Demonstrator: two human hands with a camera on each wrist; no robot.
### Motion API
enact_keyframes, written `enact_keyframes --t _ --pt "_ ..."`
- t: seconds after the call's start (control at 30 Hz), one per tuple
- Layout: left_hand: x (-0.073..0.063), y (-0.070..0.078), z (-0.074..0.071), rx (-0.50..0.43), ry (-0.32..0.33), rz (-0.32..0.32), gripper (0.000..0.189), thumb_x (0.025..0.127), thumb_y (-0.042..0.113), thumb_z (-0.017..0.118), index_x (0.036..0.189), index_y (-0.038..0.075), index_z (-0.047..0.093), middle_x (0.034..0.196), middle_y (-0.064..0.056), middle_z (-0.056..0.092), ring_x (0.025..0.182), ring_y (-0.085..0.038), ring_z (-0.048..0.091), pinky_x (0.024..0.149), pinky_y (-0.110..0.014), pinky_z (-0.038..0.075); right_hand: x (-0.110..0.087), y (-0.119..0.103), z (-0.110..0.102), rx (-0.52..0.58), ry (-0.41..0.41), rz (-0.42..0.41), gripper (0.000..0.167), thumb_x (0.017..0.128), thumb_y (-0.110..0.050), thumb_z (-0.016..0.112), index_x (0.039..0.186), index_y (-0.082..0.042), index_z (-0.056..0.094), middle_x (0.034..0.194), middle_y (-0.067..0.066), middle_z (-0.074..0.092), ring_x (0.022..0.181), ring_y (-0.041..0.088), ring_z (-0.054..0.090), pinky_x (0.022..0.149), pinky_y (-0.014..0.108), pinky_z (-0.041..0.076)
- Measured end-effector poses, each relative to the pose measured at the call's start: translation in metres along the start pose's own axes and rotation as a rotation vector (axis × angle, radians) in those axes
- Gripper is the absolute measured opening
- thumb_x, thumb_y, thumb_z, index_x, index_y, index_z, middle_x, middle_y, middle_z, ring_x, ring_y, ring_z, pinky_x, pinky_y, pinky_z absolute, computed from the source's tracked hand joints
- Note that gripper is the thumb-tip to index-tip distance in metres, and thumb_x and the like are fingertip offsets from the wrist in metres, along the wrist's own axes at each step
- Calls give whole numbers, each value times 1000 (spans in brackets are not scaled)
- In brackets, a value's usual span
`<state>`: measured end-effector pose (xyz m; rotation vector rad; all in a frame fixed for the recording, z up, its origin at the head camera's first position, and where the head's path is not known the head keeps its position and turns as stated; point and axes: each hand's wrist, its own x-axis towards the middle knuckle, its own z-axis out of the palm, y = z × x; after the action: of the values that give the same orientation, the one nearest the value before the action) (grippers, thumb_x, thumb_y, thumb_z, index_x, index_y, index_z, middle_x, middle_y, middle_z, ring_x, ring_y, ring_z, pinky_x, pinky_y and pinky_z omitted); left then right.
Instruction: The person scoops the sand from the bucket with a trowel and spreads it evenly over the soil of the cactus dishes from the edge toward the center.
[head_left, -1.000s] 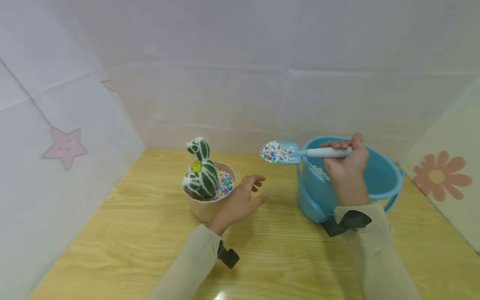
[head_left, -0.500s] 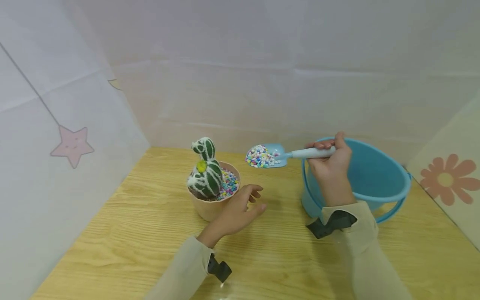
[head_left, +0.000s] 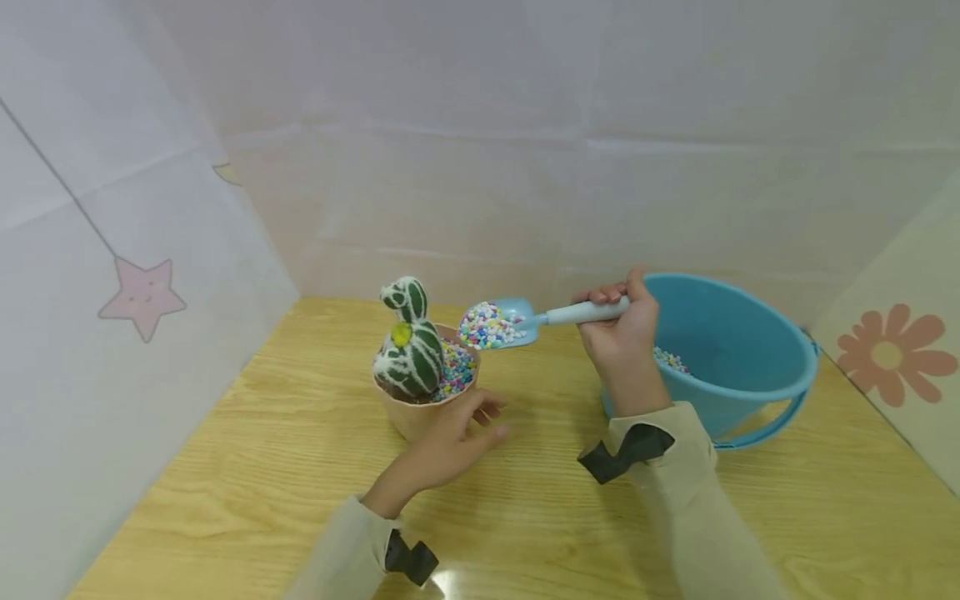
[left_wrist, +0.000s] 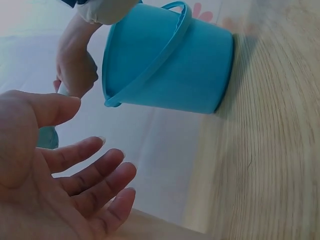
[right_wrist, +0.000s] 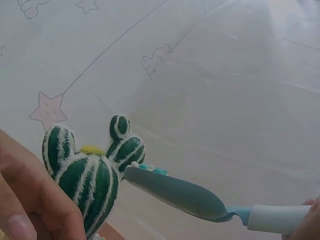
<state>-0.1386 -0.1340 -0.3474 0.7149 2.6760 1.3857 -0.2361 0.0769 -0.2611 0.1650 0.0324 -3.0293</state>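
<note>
My right hand [head_left: 622, 337] grips the white handle of a small light-blue trowel [head_left: 534, 321]. Colourful pebbles [head_left: 487, 325] fill the trowel's scoop, whose tip overlaps the right rim of the pot in the head view. A green cactus [head_left: 411, 358] with white fuzzy stripes and a yellow flower stands in the peach-coloured pot [head_left: 408, 417], with pebbles around its right side. Against the pot's front right side is my left hand [head_left: 446, 442], fingers relaxed and holding nothing. In the right wrist view the trowel [right_wrist: 180, 195] is seen from the side, next to the cactus [right_wrist: 90, 185].
A blue bucket [head_left: 738, 333] with pebbles inside stands on the wooden table [head_left: 525, 517] at the right, its handle hanging down in front. White cloth with printed shapes rises behind and at both sides.
My right hand has carried the loaded trowel left, from over the bucket to the pot's rim. My left hand has shifted slightly down and left, still by the pot.
</note>
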Motion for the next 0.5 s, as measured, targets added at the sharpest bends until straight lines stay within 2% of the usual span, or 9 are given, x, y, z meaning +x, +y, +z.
enact_keyframes --t 0.17,0.4,0.5 --pt "-13 -3 -6 -8 -8 0 33 98 23 54 127 7 51 119 -5 56 105 -22 53 83 -31 46 2 7 -7 -19 25 -1 43 97 -34 51 66 -7 38 51 6 37 46 20 35 63 30 30" --pt "-32 -10 -16 -21 -35 -78 37 99 29 51 130 7 49 122 -6 55 108 -21 50 85 -32 43 1 16 -14 -60 34 -9 42 98 -33 50 66 -9 38 51 5 37 46 20 35 64 30 29" --pt "-39 -14 -21 -21 -39 -73 37 100 28 51 129 6 49 122 -8 55 107 -21 51 84 -28 43 1 17 -16 -84 34 -11 42 98 -33 49 65 -9 38 50 5 37 46 19 36 64 30 30"
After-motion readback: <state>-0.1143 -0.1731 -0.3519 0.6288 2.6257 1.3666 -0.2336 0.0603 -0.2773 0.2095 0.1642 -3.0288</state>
